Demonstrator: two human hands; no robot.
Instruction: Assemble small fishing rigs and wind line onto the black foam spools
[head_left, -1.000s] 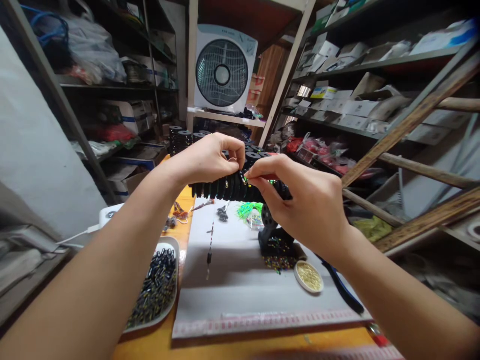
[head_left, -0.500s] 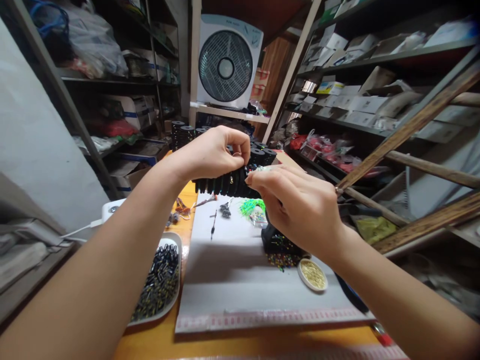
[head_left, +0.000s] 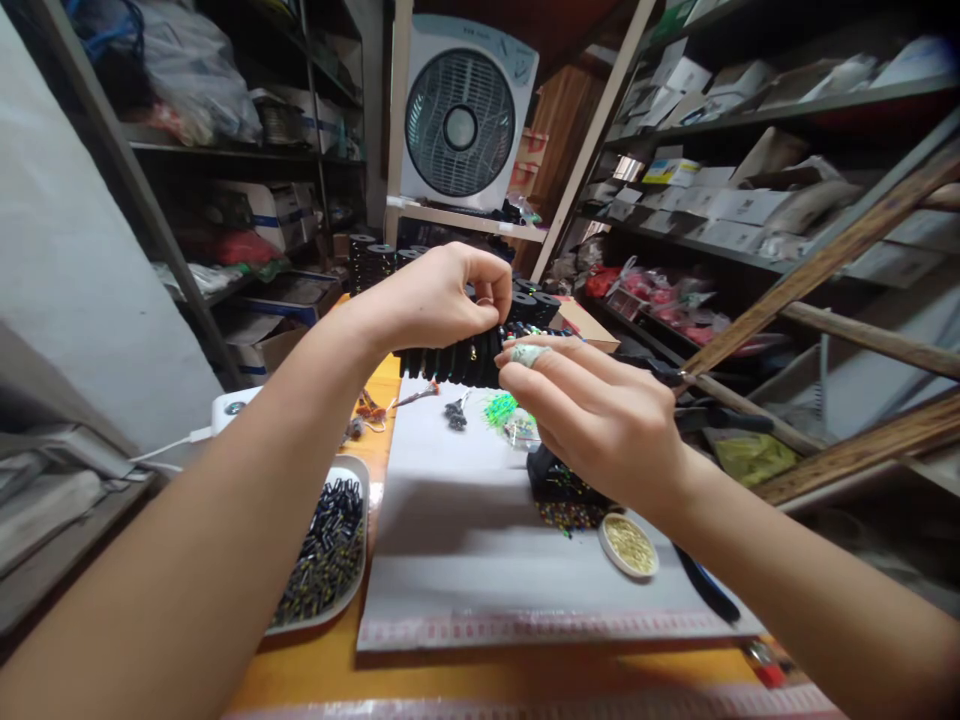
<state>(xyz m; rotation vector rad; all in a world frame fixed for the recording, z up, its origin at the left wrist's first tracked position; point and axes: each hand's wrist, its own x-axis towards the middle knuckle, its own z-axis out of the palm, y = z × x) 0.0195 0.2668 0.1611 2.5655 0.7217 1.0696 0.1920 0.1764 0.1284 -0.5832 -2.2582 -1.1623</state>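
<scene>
The left hand (head_left: 471, 292) has its fingers curled together at the top edge of the row of black discs (head_left: 450, 362), and the right hand (head_left: 600, 415), a pale wrap (head_left: 527, 354) on one finger, reaches to the same spot with its fingertips close together; whether either pinches anything is too small to tell. The row is above the far part of a white board (head_left: 442, 600) on the table (head_left: 315, 680). On the board are a green bundle (head_left: 499, 408), a black holder (head_left: 559, 478), loose beads (head_left: 564, 517) and a round dish (head_left: 628, 546), with a tray (head_left: 365, 520) of small dark pieces (head_left: 326, 550) beside it.
</scene>
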